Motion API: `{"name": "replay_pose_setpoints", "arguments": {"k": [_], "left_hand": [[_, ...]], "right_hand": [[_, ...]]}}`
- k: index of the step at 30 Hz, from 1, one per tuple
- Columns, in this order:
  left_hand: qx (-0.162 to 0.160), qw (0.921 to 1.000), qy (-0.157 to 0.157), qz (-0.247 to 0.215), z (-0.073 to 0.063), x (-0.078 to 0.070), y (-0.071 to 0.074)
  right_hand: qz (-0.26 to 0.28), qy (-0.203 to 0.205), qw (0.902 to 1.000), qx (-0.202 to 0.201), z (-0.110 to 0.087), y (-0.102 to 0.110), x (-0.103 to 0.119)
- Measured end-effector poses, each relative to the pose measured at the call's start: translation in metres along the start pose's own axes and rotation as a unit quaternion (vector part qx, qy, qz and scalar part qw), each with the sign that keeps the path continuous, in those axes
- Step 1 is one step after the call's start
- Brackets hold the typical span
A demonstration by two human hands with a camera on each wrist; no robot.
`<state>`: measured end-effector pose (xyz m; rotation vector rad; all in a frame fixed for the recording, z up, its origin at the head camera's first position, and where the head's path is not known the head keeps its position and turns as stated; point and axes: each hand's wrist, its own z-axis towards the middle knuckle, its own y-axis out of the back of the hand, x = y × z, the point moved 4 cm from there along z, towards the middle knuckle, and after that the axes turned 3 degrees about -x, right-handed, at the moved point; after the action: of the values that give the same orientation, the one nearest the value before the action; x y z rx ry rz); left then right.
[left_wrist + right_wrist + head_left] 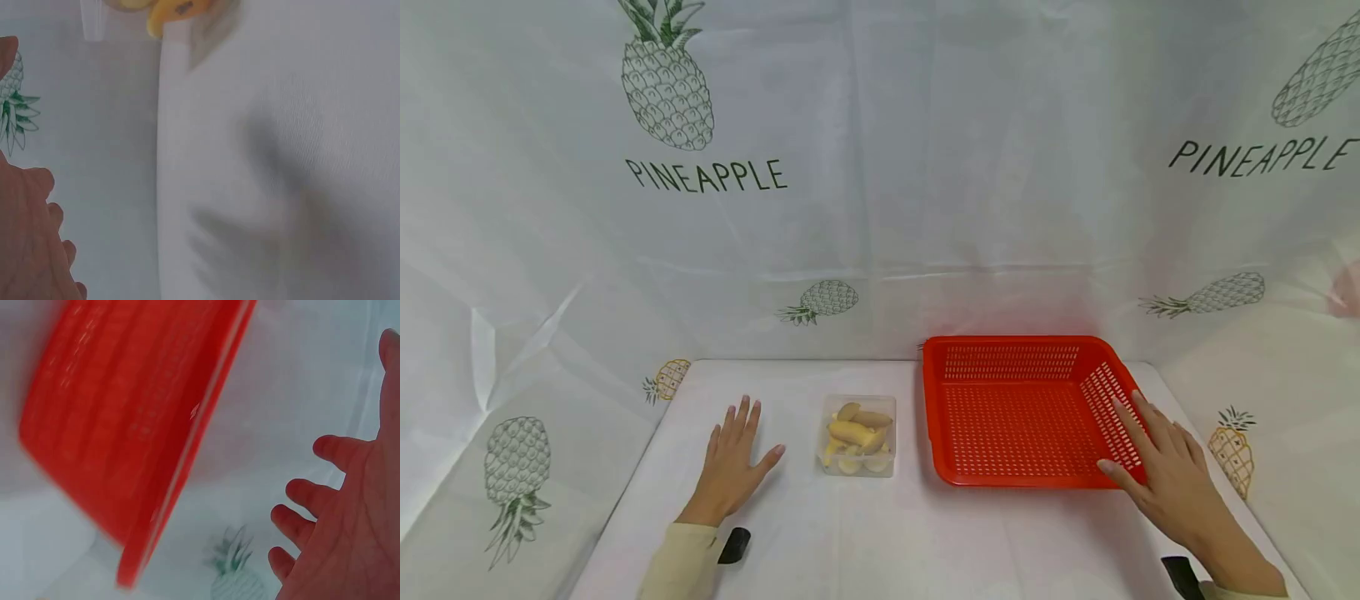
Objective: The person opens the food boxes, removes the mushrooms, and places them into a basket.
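Observation:
My left hand (728,467) is held over the left part of the white table, fingers spread and thumb toward a small clear plastic box (886,468). That box holds several yellow and brownish banana-shaped pieces (850,432). A corner of the box and some of the pieces show at the top of the left wrist view. On the other side, my right hand (1176,479) overlaps the right edge of a red perforated plastic basket (1007,433) in the head view. Its fingers are extended and apart; the right wrist view shows a gap between them and the basket's rim (187,459).
The white table (880,542) meets a pale sheet (887,208) printed with pineapples, which hangs behind it and along both sides. The basket stands right of the clear box, near the table's back edge. A black wrist strap (734,546) shows at the left sleeve.

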<state>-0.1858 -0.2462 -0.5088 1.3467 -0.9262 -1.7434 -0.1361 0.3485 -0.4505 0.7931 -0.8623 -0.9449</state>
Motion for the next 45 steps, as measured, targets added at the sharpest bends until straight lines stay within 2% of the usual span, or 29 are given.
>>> {"name": "replay_pose_setpoints", "arguments": {"k": [7, 15, 22, 26, 33, 37, 45], "left_hand": [[-0.015, 0.9991, -0.03, -0.026, 0.0, -0.017, -0.014], [-0.001, 0.9939, -0.051, -0.098, -0.001, -0.037, -0.033], [0.031, 0.9861, -0.025, -0.162, -0.001, -0.049, -0.046], [0.038, 0.9777, -0.006, -0.206, -0.001, -0.054, -0.052], [0.019, 0.9578, 0.001, -0.287, 0.0, -0.062, -0.062], [0.005, 0.9507, 0.002, -0.31, 0.002, -0.063, -0.067], [-0.011, 0.9485, 0.015, -0.316, -0.001, -0.064, -0.076]], "right_hand": [[0.024, 0.051, 0.9984, -0.007, 0.012, -0.013, 0.05], [0.044, 0.086, 0.9953, -0.006, 0.02, -0.04, 0.112], [0.063, 0.137, 0.9886, -0.002, 0.029, -0.065, 0.162], [0.076, 0.167, 0.983, -0.007, 0.035, -0.077, 0.188], [0.103, 0.204, 0.9735, -0.014, 0.045, -0.098, 0.231], [0.109, 0.209, 0.9718, -0.011, 0.052, -0.113, 0.25], [0.126, 0.198, 0.972, -0.016, 0.07, -0.149, 0.268]]}}
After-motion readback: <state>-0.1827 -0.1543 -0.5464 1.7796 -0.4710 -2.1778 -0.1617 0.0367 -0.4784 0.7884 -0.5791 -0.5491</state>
